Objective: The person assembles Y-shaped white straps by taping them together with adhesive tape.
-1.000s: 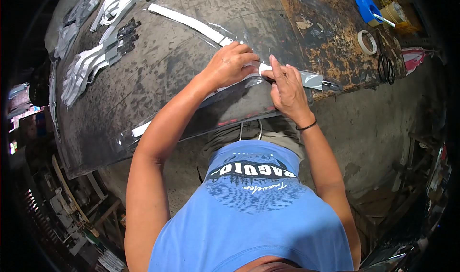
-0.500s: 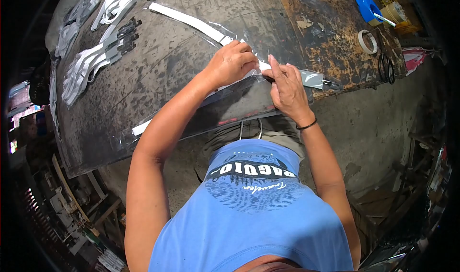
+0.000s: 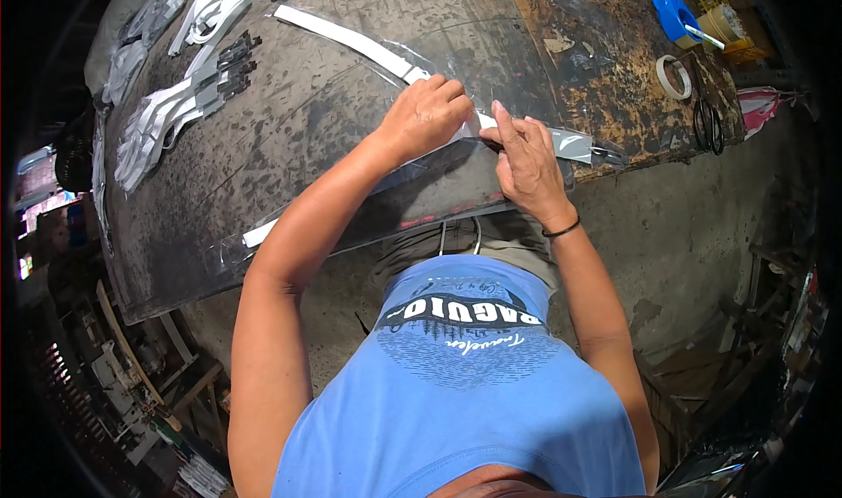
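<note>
My left hand [image 3: 425, 117] is closed at the middle of the table's near edge, its fingertips bunched on a clear plastic sleeve [image 3: 465, 138]; the exact grip is partly hidden. Just right of it, my right hand [image 3: 531, 160] is closed on a white strap [image 3: 485, 123], one finger pointing up. Beyond its fingers shows the strap's grey printed card end [image 3: 572, 145], with a dark tip inside plastic. Another white strap in plastic [image 3: 342, 35] runs up and left from my left hand. The end of a white strip [image 3: 259, 233] lies under my left forearm.
Bundled white straps with grey cards [image 3: 167, 121] lie at the left, with more white straps [image 3: 215, 7] behind. Clear plastic bags [image 3: 132, 60] sit at the far left. At the right are a tape roll [image 3: 674, 77], black scissors [image 3: 707, 125] and a blue holder [image 3: 671, 11].
My left hand has shifted very slightly, its knuckles turning a little to the right. The right hand stays in place, and the card end looks slightly turned.
</note>
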`<move>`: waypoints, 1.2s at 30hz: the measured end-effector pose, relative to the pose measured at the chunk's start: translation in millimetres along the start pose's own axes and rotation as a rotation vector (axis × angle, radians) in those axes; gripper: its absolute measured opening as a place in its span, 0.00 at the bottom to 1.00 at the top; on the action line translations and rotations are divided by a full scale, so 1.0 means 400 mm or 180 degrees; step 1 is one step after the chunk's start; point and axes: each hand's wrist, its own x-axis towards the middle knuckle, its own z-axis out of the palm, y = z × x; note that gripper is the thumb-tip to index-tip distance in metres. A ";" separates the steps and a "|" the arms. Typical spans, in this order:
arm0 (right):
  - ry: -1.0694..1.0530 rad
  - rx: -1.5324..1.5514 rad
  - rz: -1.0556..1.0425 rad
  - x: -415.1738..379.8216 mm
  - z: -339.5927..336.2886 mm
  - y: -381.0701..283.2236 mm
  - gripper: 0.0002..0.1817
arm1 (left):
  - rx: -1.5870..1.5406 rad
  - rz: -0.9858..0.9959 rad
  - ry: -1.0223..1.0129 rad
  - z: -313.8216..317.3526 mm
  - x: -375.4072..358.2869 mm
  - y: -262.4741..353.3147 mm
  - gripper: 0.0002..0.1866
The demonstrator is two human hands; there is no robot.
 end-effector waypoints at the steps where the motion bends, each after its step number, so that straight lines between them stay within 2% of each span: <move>1: 0.0021 0.0016 -0.0012 0.000 0.000 0.000 0.45 | -0.0042 -0.0010 0.0050 -0.001 -0.003 0.001 0.04; 12: 0.0023 0.0040 -0.0004 -0.001 0.000 0.000 0.44 | -0.0378 -0.0089 0.0174 -0.011 -0.001 0.001 0.04; 20: 0.0026 0.0034 0.0018 -0.004 0.005 0.004 0.44 | 0.0599 0.0382 0.0103 0.000 -0.010 0.037 0.05; 24: 0.0074 0.0041 0.0031 -0.002 0.001 -0.002 0.44 | 0.0595 0.0428 0.0126 -0.008 -0.005 0.050 0.05; 36: 0.0057 0.0030 0.0036 -0.002 0.003 0.001 0.45 | 0.0370 0.0106 0.0194 0.010 -0.030 0.072 0.03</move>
